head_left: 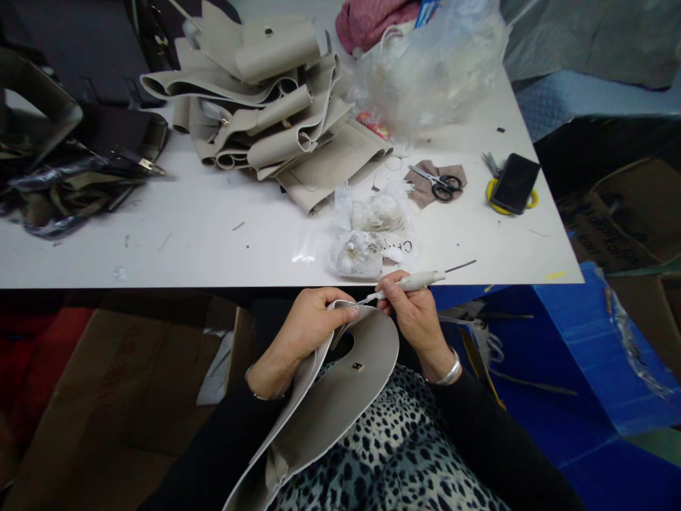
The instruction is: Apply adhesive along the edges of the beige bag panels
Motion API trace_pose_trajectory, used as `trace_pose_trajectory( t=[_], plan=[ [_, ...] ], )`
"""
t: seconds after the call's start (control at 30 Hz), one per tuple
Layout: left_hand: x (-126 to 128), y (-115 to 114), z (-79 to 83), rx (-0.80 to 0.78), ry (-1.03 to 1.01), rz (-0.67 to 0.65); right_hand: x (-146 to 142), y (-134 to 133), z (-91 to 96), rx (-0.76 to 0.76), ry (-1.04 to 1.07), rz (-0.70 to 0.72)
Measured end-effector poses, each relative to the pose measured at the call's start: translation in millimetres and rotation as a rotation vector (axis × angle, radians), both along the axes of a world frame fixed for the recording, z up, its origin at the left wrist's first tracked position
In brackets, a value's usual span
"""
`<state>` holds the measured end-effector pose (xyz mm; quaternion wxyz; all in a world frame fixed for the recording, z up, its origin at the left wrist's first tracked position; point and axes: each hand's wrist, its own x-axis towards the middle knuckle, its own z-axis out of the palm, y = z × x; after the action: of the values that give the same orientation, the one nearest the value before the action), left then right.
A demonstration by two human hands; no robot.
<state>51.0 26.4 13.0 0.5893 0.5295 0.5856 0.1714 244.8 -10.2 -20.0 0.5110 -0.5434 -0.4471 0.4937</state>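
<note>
A beige bag piece [367, 348] with a rounded flap and a small metal fitting lies across my lap, in front of the table edge. My left hand [308, 326] pinches its upper edge between thumb and fingers. Closed around a white-handled tool [420, 281], my right hand [412, 312] holds it almost level. A thin metal rod sticks out of the tool's right end, and its slim left tip meets the flap's edge beside my left thumb. The exact kind of tool I cannot make out.
On the white table [213, 241] lie stacked beige bag pieces [266, 106], dark bags [106, 142], small plastic bags [367, 234], black-handled scissors [441, 184] on a brown scrap, and a phone [515, 183] over yellow-handled scissors [492, 206]. Below stand a cardboard box [122, 383] and blue container [574, 355].
</note>
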Motion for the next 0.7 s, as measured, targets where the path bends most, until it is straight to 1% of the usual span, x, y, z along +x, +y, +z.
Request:
trace_pose_trajectory(
  t=[0.1,0.2,0.3,0.4,0.5,0.53,0.6,0.67,0.7],
  plan=[
    [1,-1,-0.6,-0.013,0.004,-0.007,3,0,-0.7,0.028,-0.060,0.039],
    [1,-2,-4.0,0.009,0.018,-0.033,7,2,1.2,0.078,-0.143,0.108],
    [1,-3,-6.2,0.038,0.030,-0.062,12,8,9.3,0.144,-0.246,0.196],
    [4,-5,-4.9,0.049,0.024,-0.085,16,17,19.7,0.210,-0.328,0.300],
    [8,-8,-4.2,0.020,-0.027,-0.117,19,22,23.0,0.200,-0.328,0.375],
    [9,-8,-4.8,0.001,-0.051,-0.128,18,23,21.5,0.180,-0.307,0.382],
    [10,-8,-6.9,-0.030,-0.086,-0.120,14,22,15.3,0.132,-0.234,0.336],
    [8,-6,-9.1,-0.057,-0.105,-0.060,8,18,6.9,0.090,-0.137,0.232],
    [6,-4,-9.8,-0.074,-0.112,-0.018,5,16,2.7,0.077,-0.089,0.154]
  ],
)
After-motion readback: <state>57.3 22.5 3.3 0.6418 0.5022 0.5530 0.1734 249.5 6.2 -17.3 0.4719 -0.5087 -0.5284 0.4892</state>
